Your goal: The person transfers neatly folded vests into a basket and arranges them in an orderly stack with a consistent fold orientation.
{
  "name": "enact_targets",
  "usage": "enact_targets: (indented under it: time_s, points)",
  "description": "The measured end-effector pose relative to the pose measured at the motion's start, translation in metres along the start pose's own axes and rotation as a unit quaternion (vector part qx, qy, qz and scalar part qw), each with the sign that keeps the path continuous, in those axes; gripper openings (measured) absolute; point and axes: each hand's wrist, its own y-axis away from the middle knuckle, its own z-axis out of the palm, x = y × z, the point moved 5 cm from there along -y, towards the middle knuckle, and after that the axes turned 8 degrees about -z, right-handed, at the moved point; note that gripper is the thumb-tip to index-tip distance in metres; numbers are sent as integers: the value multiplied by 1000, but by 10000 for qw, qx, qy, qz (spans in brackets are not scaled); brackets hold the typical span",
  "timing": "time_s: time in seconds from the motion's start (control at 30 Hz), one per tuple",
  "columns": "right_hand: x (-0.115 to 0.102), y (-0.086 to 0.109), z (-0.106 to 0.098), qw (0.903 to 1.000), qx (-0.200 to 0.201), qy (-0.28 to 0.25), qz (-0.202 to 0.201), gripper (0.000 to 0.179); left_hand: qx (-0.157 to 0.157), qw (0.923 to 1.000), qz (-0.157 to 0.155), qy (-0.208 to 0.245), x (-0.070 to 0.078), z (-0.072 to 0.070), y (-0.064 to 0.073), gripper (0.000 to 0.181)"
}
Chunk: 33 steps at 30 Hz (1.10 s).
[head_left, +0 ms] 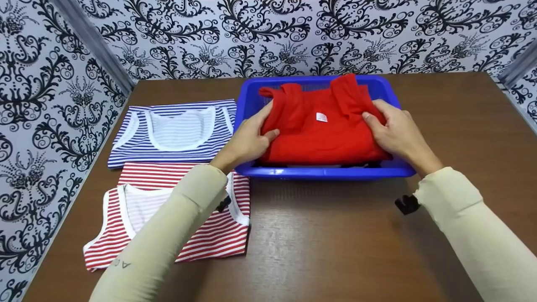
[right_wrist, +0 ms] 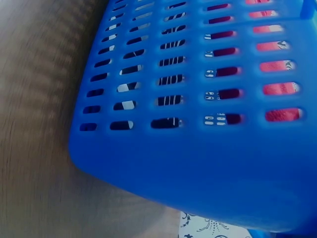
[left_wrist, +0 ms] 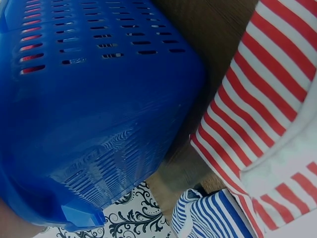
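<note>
A folded red garment (head_left: 321, 140) with a small white label lies over the opening of a blue plastic basket (head_left: 323, 172). My left hand (head_left: 251, 136) grips its left side, thumb on top and the other fingers hidden beneath the cloth. On the opposite side my right hand (head_left: 396, 128) holds the right edge, its thumb laid over the fabric. Both wrist views look mostly at the basket's slotted walls, with red showing through the upper slots. Dark and white patterned cloth appears through the lower slots in the right wrist view.
Left of the basket lies a folded blue-and-white striped tank top (head_left: 176, 130). Nearer the front is a red-and-white striped tank top (head_left: 218, 239), partly covered by my left forearm. Everything rests on a brown wooden table (head_left: 323, 243), with patterned walls (head_left: 268, 37) behind and at the left.
</note>
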Motion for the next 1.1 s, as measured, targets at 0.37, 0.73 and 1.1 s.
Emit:
enact_targets:
  time_s: [0.37, 0.73, 1.1]
  points:
    - [-1, -1, 1, 9997, -142, 207, 10, 31, 5, 9997, 70, -213, 3, 2, 0, 70]
    - [-1, -2, 5, 9985, -155, 488, -187, 23, -1, 9978, 37, -665, 3, 5, 0, 70]
    - [-1, -1, 5, 9970, -334, 696, -65, 25, -71, 9966, -94, -812, 3, 7, -1, 71]
